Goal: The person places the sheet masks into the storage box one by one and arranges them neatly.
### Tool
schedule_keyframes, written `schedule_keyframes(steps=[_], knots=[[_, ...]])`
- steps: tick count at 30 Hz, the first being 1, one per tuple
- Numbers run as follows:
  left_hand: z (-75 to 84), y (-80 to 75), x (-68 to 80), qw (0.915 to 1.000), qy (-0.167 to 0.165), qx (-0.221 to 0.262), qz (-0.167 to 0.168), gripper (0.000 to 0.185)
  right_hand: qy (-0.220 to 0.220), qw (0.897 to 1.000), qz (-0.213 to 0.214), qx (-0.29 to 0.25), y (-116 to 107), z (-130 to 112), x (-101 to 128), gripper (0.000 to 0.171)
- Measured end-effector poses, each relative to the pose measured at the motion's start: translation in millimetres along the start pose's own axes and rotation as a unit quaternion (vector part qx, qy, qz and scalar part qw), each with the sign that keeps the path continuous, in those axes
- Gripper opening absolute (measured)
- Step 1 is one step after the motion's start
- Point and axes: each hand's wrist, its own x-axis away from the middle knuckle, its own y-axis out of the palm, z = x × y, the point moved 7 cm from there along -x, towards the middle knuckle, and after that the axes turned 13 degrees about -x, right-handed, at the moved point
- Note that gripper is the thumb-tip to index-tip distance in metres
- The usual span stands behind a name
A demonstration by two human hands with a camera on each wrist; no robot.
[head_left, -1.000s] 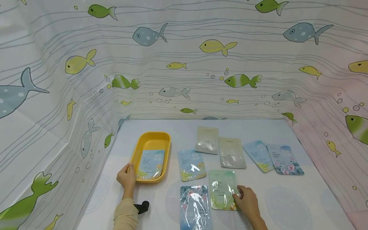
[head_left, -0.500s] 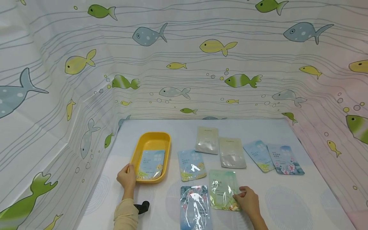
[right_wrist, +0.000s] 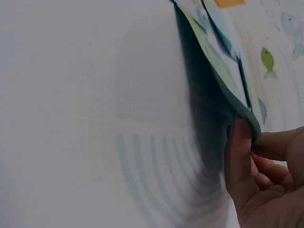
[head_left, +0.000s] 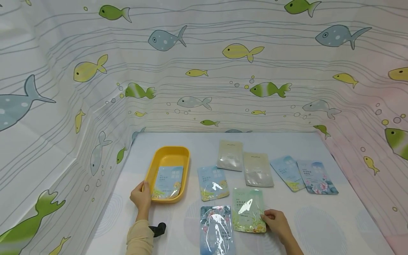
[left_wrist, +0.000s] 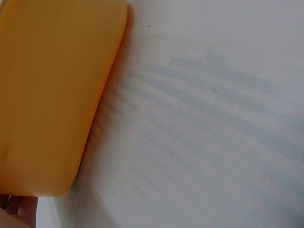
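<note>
In the head view my left hand point(head_left: 140, 196) grips the left rim of the yellow tray point(head_left: 155, 159). A light blue face mask packet point(head_left: 168, 181) lies inside it. The left wrist view shows the tray's outer wall point(left_wrist: 52, 95), with a few fingers point(left_wrist: 26, 209) at its lower end. My right hand point(head_left: 278, 223) pinches the right edge of a green face mask packet point(head_left: 248, 209). From the right wrist, thumb and finger hold that packet's edge point(right_wrist: 247, 116), which is lifted off the table. Left of it lies a blue floral packet point(head_left: 216, 230).
Another light blue packet point(head_left: 213, 182) lies right of the tray. Two silvery packets point(head_left: 230, 155) lie farther back. At the right, a blue packet point(head_left: 288, 173) touches or overlaps a floral one point(head_left: 317, 177). Fish-patterned sheeting point(head_left: 207, 85) surrounds the table.
My right hand has shifted slightly to the right along the green packet's edge, and its fingers now pinch that edge. The left hand and tray stay put.
</note>
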Motion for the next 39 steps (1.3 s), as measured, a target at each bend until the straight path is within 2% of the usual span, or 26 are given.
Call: schedule_keyframes(steps=[6, 15, 25, 31, 39], knots=[[-1.0, 0.8, -0.1, 1.0, -0.001, -0.001, -0.007, 0.029, 0.005, 0.999, -0.003, -0.041, 0, -3, 2, 0.014], [-0.7, 2.0, -1.0, 0.9999, 0.011, -0.002, -0.003, 0.027, 0.007, 0.999, -0.007, -0.036, -5, -11, 6, 0.019], [-2.5, 1.9, -0.5, 1.0, 0.003, 0.005, -0.004, 0.028, -0.017, 0.999, -0.012, -0.03, -8, -22, 8, 0.021], [-2.1, 1.7, -0.8, 1.0, 0.008, -0.001, 0.004, 0.027, -0.014, 0.999, -0.014, -0.044, -8, -30, 8, 0.022], [-2.5, 2.1, -0.4, 0.9999, 0.009, -0.001, 0.003, 0.026, -0.035, 0.998, -0.013, -0.047, -3, -46, 8, 0.021]])
